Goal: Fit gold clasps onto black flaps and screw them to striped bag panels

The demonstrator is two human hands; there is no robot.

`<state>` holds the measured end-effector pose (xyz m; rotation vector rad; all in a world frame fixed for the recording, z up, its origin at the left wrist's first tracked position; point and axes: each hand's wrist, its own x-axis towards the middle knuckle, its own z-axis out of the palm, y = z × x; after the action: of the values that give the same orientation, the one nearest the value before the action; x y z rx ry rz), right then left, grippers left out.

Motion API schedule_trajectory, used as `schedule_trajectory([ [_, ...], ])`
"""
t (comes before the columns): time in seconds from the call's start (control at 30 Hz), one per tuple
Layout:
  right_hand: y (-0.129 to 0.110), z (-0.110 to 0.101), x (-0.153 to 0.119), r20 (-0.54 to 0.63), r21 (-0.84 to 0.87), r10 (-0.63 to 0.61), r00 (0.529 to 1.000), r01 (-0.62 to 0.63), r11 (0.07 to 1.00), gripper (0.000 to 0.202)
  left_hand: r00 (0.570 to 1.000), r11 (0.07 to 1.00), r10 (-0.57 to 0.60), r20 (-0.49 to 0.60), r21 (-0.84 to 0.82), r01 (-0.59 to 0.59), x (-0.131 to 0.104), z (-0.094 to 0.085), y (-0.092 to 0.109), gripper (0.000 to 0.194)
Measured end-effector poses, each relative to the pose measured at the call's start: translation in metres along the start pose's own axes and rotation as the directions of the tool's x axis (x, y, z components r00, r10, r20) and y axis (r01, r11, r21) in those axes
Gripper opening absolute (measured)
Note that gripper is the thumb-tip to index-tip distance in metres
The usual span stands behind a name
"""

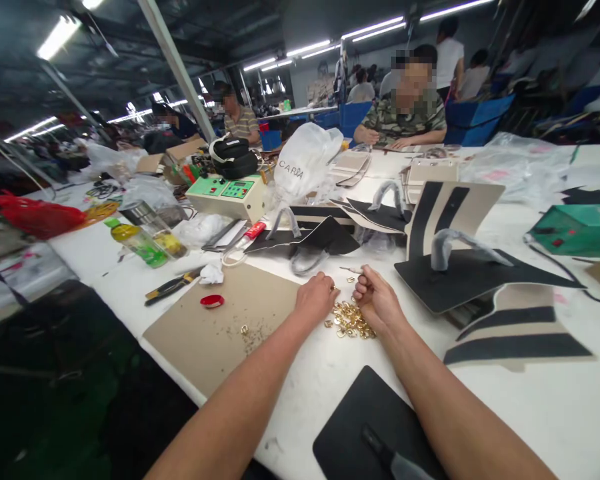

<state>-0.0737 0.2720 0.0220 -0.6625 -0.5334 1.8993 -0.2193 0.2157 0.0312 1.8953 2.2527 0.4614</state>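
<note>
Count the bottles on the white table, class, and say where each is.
2: a green-capped bottle beyond the yellow-and-black tool, and a grey-topped bottle just beside the first. Others may be hidden.

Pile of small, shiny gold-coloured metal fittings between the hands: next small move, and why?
Probably bring the left hand up to the thin, pointed tool in the right hand. The left fingertips seem to pinch one small gold-coloured piece, and the tool's tip points left, apart from it, above the pile.
</note>
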Motion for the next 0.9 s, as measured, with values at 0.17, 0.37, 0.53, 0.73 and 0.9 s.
schedule_trajectory([
  [0.17,-0.009,0.004,-0.004,0.084,-0.052,-0.048,0.995,0.052,0.997,0.042,0.996,0.988,-0.061,-0.058,-0.143,0.052,-0.008,-0.005,0.005,0.011],
  [0.37,0.014,0.033,-0.039,0.175,-0.024,0.134,0.975,-0.132,0.991,0.044,0.956,0.770,-0.273,-0.106,-0.619,0.151,-0.085,-0.021,0.006,0.027],
  [0.53,0.047,0.044,-0.077,0.240,-0.018,0.285,0.928,-0.290,0.957,0.036,0.850,0.340,-0.525,-0.039,-0.926,0.167,-0.143,-0.014,0.009,0.042],
  [0.73,0.062,0.038,-0.087,0.222,-0.043,0.342,0.913,-0.341,0.939,0.042,0.793,0.276,-0.605,-0.073,-0.953,0.124,-0.161,-0.003,0.003,0.041],
  [0.9,0.064,0.037,-0.085,0.218,-0.054,0.317,0.923,-0.313,0.948,0.041,0.821,0.244,-0.570,-0.031,-0.961,0.133,-0.161,-0.003,0.001,0.043],
])
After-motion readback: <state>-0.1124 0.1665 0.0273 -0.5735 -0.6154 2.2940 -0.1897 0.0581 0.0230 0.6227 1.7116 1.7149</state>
